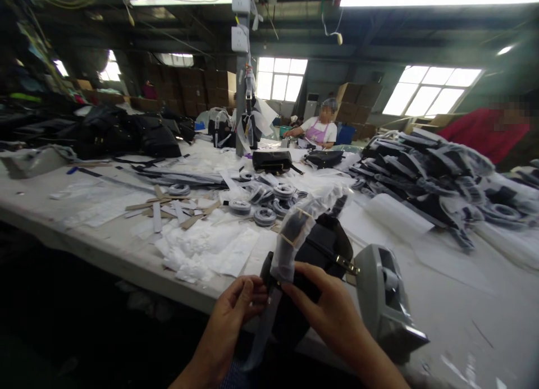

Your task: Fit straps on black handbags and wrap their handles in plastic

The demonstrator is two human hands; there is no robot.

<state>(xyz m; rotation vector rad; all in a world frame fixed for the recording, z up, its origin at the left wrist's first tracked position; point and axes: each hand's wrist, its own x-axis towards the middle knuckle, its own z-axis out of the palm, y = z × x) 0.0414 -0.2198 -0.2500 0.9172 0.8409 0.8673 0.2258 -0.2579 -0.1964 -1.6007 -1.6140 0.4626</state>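
A black bag with gold-coloured hardware rests at the table's near edge, in front of me. Its strap arches up, wrapped in translucent white film. My right hand pinches the lower part of the wrapped strap between thumb and fingers. On the other side, the curled fingers of my left hand close on the strap near its buckle; the exact contact is partly hidden. A grey tape dispenser stands immediately right of the bag.
Rolled straps, cardboard strips and crumpled white wrapping lie across the white table. Wrapped black pieces are heaped at right, black bags at far left. A post rises mid-table; a co-worker sits beyond.
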